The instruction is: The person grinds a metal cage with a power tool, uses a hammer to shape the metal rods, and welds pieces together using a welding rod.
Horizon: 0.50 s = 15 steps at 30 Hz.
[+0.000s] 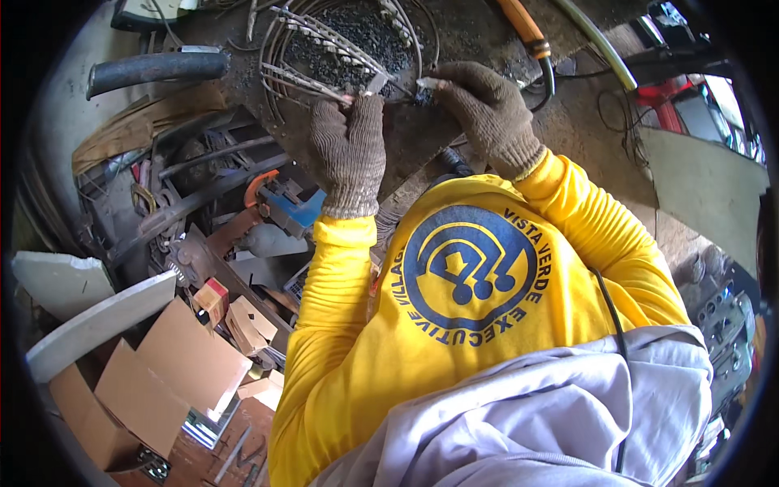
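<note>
Both my hands wear brown knitted gloves and work over a dark tabletop. My left hand (349, 146) is closed, with a small flat grey piece (376, 83) sticking up from its fingertips. A thin strip with a pinkish end also meets those fingers; whether it is gripped, I cannot tell. To the right, my right hand (487, 109) pinches a small pale pointed piece (432, 84). The two pieces are apart. Just beyond my hands lies a loose coil of wire (272, 61), with toothed metal strips (333, 40) across it and black granules (320, 58) inside.
An orange-handled tool (526, 28) with a black cable lies at the far right of the table. A thick dark pipe (158, 73) is at the far left. Below left are a blue tool (294, 204), metal bars and open cardboard boxes (191, 357). A grey-white board (706, 191) stands right.
</note>
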Motion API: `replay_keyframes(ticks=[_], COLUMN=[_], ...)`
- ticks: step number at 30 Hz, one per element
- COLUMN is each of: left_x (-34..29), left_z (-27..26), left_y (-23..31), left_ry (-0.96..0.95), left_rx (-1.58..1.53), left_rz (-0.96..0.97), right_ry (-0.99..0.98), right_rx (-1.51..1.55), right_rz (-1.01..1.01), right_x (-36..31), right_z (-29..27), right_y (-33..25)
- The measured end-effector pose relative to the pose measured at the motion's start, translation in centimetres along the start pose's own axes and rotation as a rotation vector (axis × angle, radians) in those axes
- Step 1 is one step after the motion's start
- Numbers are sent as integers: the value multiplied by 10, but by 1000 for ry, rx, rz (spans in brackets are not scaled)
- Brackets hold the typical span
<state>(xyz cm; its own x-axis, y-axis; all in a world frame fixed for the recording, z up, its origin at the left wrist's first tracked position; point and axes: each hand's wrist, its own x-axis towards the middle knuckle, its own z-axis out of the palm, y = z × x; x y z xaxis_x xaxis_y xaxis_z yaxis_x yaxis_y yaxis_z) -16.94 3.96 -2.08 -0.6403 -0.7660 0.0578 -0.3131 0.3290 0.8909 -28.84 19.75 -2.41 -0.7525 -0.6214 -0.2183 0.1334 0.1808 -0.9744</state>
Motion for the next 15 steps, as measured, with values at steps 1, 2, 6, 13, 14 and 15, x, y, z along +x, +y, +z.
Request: replay_keyframes(ticks=[1, 2, 6, 13, 14, 15], left_x=[2, 2, 7, 13, 13, 13], left_z=[-4, -5, -4, -2, -2, -2], left_y=[-1, -2, -12, -11, -13, -13], left_ry=[-49, -66, -53, -100, -100, -103], left_rx=[63, 57, -11, -59, -55, -57], left_rz=[-2, 4, 35, 11, 19, 16], right_ry=[46, 64, 161, 181, 195, 197], right_rx=[-9, -11, -87, -111, -112, -115], right_rz=[1, 4, -90, -69, -86, -83], right_x=[-1, -2, -4, -2, -2, -3], right_z=[5, 10, 27, 30, 31, 31], right_y=[4, 4, 8, 14, 16, 15])
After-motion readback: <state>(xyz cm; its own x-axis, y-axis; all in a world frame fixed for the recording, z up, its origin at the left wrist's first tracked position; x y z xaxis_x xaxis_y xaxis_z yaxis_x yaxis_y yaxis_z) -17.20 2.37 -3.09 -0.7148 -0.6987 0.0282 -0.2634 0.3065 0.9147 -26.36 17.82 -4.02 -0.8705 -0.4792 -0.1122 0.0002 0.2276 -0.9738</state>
